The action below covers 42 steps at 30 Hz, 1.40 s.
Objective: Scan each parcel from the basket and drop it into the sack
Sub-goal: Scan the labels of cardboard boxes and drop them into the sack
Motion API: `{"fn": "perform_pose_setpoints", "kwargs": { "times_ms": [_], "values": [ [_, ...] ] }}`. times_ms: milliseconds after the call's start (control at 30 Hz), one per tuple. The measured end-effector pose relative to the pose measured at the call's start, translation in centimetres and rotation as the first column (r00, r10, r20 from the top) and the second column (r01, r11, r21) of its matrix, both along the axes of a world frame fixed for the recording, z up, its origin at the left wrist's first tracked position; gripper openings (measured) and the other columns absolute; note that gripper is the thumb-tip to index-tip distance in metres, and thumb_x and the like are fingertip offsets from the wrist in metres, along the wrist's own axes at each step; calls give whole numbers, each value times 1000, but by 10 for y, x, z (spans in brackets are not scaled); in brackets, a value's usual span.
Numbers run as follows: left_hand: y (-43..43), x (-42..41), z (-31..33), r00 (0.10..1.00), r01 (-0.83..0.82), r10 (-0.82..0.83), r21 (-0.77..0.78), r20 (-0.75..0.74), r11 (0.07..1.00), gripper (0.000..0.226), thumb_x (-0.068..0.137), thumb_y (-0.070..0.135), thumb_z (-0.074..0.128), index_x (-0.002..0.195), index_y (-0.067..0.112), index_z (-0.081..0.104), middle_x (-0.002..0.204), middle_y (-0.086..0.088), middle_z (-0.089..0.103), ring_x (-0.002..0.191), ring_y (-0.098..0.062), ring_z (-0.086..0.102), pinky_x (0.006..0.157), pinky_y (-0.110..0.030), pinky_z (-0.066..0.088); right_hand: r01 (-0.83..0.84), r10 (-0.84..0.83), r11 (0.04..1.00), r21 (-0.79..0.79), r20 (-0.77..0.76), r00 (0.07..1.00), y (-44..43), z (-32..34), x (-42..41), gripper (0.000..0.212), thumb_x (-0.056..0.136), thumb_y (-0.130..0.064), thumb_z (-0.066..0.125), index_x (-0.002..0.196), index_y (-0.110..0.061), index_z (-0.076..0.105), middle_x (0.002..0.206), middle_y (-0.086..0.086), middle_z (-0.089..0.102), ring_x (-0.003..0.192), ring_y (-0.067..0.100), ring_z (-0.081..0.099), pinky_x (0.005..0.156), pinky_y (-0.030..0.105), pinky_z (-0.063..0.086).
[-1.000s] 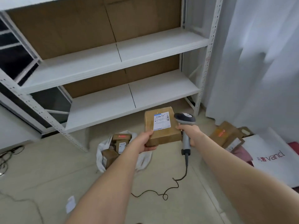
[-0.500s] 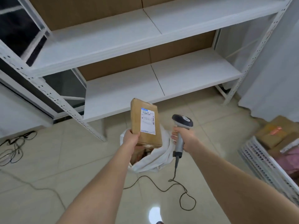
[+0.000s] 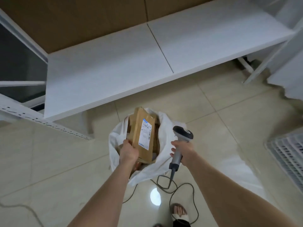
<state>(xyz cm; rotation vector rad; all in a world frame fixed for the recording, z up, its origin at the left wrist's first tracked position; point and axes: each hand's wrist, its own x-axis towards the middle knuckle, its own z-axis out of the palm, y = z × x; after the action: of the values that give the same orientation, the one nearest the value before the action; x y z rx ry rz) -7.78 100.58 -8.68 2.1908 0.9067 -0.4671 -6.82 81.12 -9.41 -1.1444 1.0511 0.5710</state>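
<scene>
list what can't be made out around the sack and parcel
Head view only:
The label on the parcel: print too small and blurred.
Deeper sack contents: hidden by the held parcel and white folds.
The basket: cut off by the right edge; contents unseen.
The left hand: fingers mostly behind the parcel.

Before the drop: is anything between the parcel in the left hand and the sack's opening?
Nothing visible. The left hand holds the parcel right over the open sack; only other parcels lie inside.

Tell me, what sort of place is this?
Probably a small parcel sorting room: the right hand grips a scanner, the left hand holds a labelled parcel over a white sack, beside white metal shelving.
</scene>
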Motion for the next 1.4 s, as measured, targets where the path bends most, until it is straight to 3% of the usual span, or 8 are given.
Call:
{"fn": "perform_pose_setpoints", "kwargs": {
  "times_ms": [167, 300, 467, 600, 733, 1033, 1233, 1400],
  "values": [
    [0, 40, -100, 988, 147, -144, 39, -62, 988, 41, 96, 20, 49, 136, 12, 41, 125, -13, 60, 112, -34, 58, 94, -40, 48, -14, 8, 998, -54, -96, 995, 16, -114, 19, 24, 80, -8, 77, 93, -6, 56, 89, 14, 56, 77, 32, 57, 80, 49, 56],
    [-18, 51, -174, 963, 226, -248, -186, -105, 956, 46, 94, 16, 54, 139, 19, 42, 127, -6, 57, 110, -30, 58, 83, -43, 56, 62, -71, 994, -94, -93, 993, 24, -192, 17, 25, 80, -9, 76, 90, -10, 54, 88, 10, 57, 82, 28, 57, 85, 42, 51],
    [-25, 45, -213, 934, 289, -340, -334, -106, 897, 52, 92, 2, 51, 141, 18, 41, 130, -3, 55, 103, -19, 56, 67, -21, 53, -34, -29, 948, -316, -193, 981, 19, -239, 6, 30, 85, -10, 70, 112, -8, 57, 97, 8, 58, 95, 32, 60, 86, 38, 51],
    [-30, 38, -214, 886, 431, -455, -200, -87, 880, 50, 93, 9, 54, 141, 17, 40, 128, -3, 57, 115, -23, 56, 95, -34, 47, -39, -55, 925, -378, -235, 971, 3, -241, 1, 23, 86, -6, 61, 110, -6, 60, 91, 11, 61, 81, 28, 60, 73, 35, 51],
    [-46, 19, -212, 881, 459, -467, -101, -73, 883, 45, 93, 14, 55, 135, 19, 41, 122, -6, 61, 109, -27, 60, 94, -39, 50, 153, -217, 921, -359, -143, 966, -11, -223, -1, 22, 86, -4, 60, 107, -8, 58, 80, 8, 59, 68, 21, 56, 67, 34, 50],
    [-58, 9, -228, 907, 384, -417, -291, -57, 876, 52, 92, 19, 58, 140, 23, 37, 131, -2, 52, 110, -26, 56, 84, -46, 56, 110, -147, 951, -288, -110, 983, 10, -253, -28, 47, 81, -26, 74, 123, -17, 54, 102, 2, 60, 95, 28, 60, 80, 36, 48],
    [-50, 5, -244, 868, 488, -496, -183, 1, 854, 44, 94, 30, 57, 133, 21, 40, 129, -3, 55, 103, -22, 58, 56, -23, 53, 159, -221, 918, -362, -136, 966, 14, -276, -32, 38, 88, -16, 63, 124, -16, 55, 110, 8, 61, 106, 35, 60, 97, 49, 50],
    [-47, -6, -233, 746, 664, -663, 137, -61, 735, 38, 94, 35, 53, 124, 16, 41, 111, -7, 61, 97, -30, 63, 77, -40, 55, 377, -402, 899, -224, -79, 912, 6, -255, -45, 33, 84, -5, 64, 115, -12, 54, 95, 6, 59, 93, 29, 61, 93, 43, 51]
  ]
}}
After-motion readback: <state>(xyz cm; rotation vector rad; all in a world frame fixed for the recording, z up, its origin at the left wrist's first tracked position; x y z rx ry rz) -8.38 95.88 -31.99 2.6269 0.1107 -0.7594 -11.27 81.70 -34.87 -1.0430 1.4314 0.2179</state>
